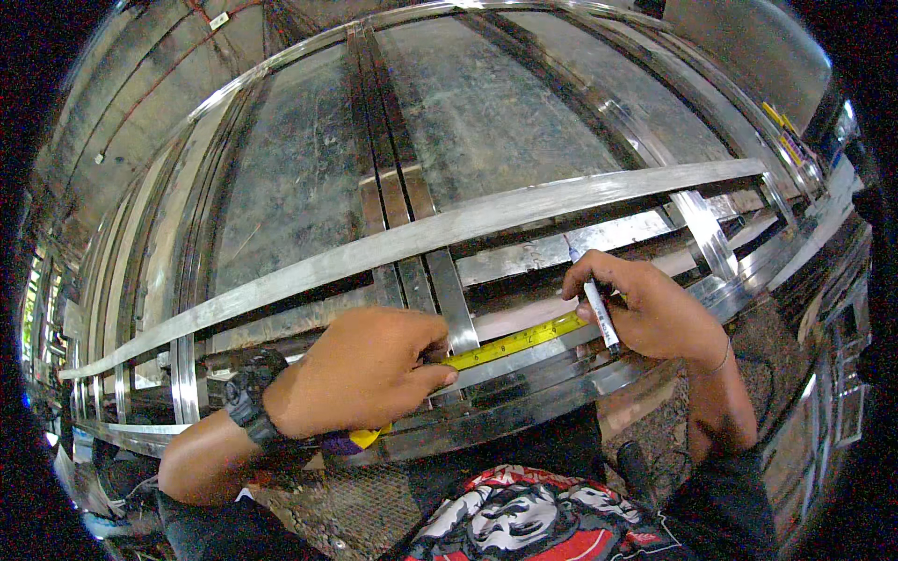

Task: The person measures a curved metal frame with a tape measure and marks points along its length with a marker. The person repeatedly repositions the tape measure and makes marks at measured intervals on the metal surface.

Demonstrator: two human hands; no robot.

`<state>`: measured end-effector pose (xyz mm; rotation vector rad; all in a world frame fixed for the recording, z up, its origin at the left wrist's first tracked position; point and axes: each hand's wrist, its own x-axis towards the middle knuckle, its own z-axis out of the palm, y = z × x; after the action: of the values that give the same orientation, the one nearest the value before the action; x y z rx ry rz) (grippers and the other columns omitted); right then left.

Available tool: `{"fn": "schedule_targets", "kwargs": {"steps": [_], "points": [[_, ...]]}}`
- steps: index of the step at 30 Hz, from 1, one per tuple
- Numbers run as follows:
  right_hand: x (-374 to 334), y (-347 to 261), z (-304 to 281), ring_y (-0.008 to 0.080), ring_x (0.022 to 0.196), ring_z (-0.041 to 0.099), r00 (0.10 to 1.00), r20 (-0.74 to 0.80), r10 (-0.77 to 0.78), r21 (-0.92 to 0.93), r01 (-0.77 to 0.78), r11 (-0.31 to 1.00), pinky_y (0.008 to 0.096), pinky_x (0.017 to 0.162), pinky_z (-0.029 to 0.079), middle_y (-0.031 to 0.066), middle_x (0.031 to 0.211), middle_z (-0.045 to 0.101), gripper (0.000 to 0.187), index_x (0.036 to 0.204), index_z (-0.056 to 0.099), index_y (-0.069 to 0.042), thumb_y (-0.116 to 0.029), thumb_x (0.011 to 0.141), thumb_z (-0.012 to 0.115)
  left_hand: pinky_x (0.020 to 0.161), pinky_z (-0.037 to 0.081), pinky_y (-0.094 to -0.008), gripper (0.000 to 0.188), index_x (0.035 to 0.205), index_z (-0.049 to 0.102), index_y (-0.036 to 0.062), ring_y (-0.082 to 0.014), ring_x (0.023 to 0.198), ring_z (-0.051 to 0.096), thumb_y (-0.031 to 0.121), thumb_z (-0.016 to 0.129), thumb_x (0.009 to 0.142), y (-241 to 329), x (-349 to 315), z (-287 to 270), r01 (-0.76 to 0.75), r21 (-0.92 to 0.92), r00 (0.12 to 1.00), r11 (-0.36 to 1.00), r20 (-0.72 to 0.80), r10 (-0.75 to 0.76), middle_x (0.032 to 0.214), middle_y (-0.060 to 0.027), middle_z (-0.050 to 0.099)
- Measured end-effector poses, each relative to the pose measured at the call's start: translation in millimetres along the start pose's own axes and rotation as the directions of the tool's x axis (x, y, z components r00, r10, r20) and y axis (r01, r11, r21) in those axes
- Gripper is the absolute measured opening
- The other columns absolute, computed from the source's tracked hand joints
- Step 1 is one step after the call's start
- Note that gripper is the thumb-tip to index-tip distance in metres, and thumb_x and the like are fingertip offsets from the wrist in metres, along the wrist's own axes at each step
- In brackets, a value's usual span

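A yellow tape measure blade (510, 348) lies stretched along the near rail (486, 383) of a shiny metal frame. My left hand (360, 369) is closed on the blade between thumb and fingers. Part of a yellow and purple tape case (360, 441) shows beneath that wrist; the rest is hidden. In my right hand (650, 309) is a white marker pen (600, 313), held with its tip pointing away from me. The right fingers are at the far end of the visible blade, and I cannot tell whether they touch it.
A long flat metal bar (421, 232) lies across the frame beyond my hands. Several metal strips run away from me over a worn grey tabletop (486, 122). Short crosspieces (703, 234) join the rails at right. Yellow-handled items (784, 131) sit at the far right edge.
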<state>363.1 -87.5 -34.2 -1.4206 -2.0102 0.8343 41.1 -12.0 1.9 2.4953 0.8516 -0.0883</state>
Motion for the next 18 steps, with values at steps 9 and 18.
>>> {"fn": "schedule_targets", "kwargs": {"steps": [9,18], "points": [[-2,4,-2,0.0210,0.096,0.065,0.998,-0.050,-0.030,-0.002,0.030,1.000,0.0355,0.087,0.052,0.0109,0.102,0.069,0.025,0.118,0.063,-0.003,-0.004,0.095,0.073,0.070,0.050,-0.0565,0.031,0.098,0.065,0.0038,-0.0475,0.083,0.067,0.033,0.075,0.094,-6,2,6,-0.085,-0.107,0.994,0.991,-0.085,0.076,0.084,-0.0218,0.068],[-3,0,-3,0.0307,0.092,0.072,0.998,-0.068,0.000,0.014,0.001,1.000,0.0417,0.082,0.055,0.0159,0.096,0.072,0.029,0.119,0.062,-0.008,-0.002,0.092,0.071,0.079,0.053,-0.0523,0.033,0.111,0.068,0.0034,-0.0443,0.095,0.069,0.035,0.071,0.100,-2,-9,-2,-0.090,0.026,0.996,0.996,-0.012,0.091,0.098,-0.0224,0.069]]}}
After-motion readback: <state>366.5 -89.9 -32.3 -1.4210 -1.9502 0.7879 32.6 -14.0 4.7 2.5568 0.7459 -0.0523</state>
